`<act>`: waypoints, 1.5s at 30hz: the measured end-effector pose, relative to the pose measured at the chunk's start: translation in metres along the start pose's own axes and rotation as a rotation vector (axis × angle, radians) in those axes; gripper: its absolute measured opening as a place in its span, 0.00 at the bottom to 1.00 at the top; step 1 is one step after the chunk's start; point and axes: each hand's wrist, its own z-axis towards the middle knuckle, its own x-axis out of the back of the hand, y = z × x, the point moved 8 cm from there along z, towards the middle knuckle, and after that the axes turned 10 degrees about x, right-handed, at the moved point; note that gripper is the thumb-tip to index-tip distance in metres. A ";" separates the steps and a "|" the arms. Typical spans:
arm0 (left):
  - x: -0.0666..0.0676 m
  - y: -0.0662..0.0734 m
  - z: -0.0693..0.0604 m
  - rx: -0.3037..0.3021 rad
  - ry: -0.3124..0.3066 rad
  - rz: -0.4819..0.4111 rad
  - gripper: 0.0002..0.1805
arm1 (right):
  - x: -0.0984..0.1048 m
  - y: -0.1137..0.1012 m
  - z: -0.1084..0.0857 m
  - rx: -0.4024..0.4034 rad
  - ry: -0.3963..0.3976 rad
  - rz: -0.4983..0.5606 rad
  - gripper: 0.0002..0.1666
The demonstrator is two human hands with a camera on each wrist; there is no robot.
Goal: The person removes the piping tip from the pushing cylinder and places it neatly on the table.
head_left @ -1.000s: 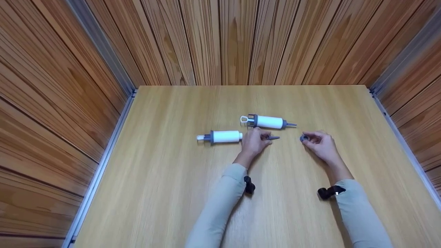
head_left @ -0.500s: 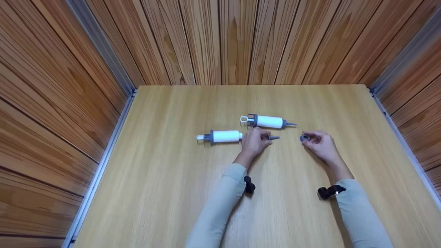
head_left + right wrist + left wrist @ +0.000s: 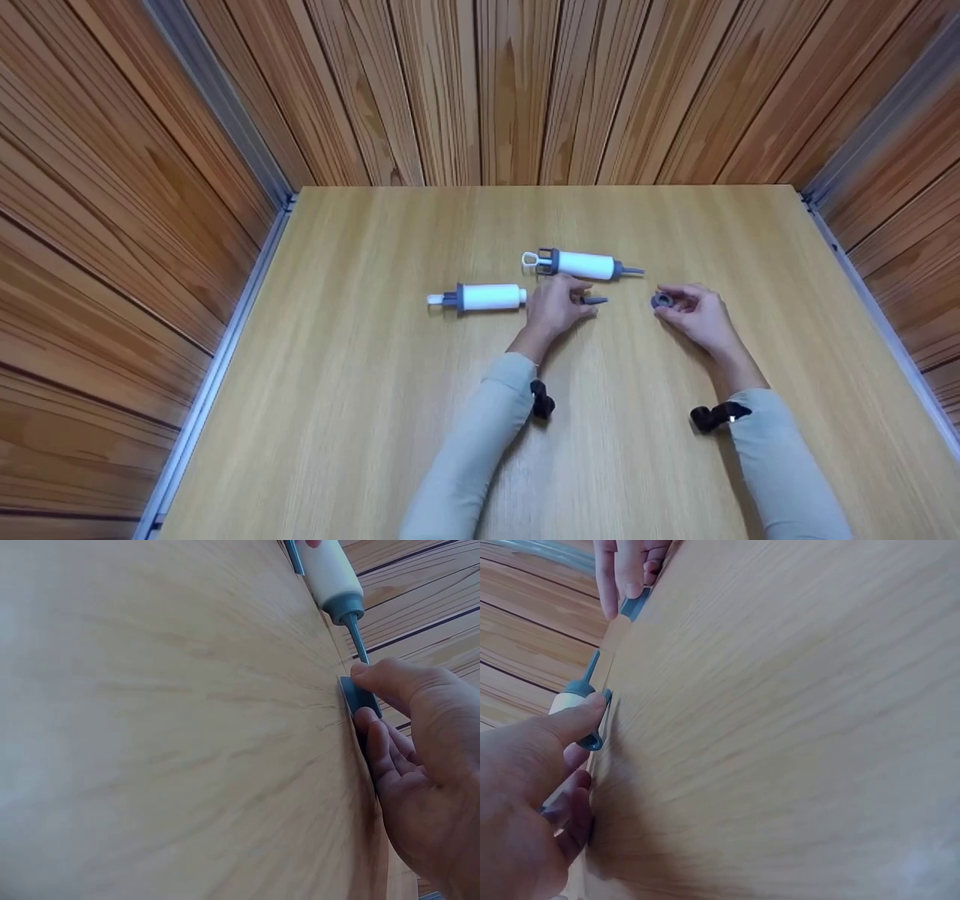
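My left hand (image 3: 553, 306) pinches a small grey pointed nozzle (image 3: 595, 300) low over the table; its tip points right. In the left wrist view the thumb of that hand (image 3: 525, 795) lies against the nozzle's wide end (image 3: 592, 741). My right hand (image 3: 699, 313) grips a grey ring (image 3: 661, 300) between thumb and fingers, to the right of the nozzle and apart from it. The right wrist view shows the ring (image 3: 358, 696) edge-on in the hand (image 3: 435, 757). Left of my left hand lies a white syringe-like cylinder (image 3: 491, 297) with a grey flange and no nozzle on its end.
Behind my left hand lies a second white cylinder (image 3: 585, 265) with a looped white handle and a grey nozzle pointing right. The wooden table (image 3: 337, 420) is bounded by plank walls (image 3: 450, 90) at the back and sides, with metal rails (image 3: 217, 382) along its side edges.
The ring in my right hand has turned slightly, showing more of its opening. My left hand and the two cylinders have hardly moved.
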 end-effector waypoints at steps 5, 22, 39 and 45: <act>0.006 0.009 -0.002 -0.053 0.024 0.007 0.23 | 0.000 0.001 0.001 -0.015 0.006 0.031 0.30; 0.040 0.029 0.009 -0.188 0.092 -0.032 0.27 | 0.002 0.004 0.001 -0.051 0.003 0.106 0.32; 0.036 0.021 0.019 -0.183 0.030 0.165 0.36 | 0.004 -0.002 -0.002 -0.059 -0.066 0.079 0.35; 0.036 0.018 0.021 -0.170 0.006 0.166 0.37 | 0.007 -0.007 -0.002 -0.089 -0.105 0.059 0.38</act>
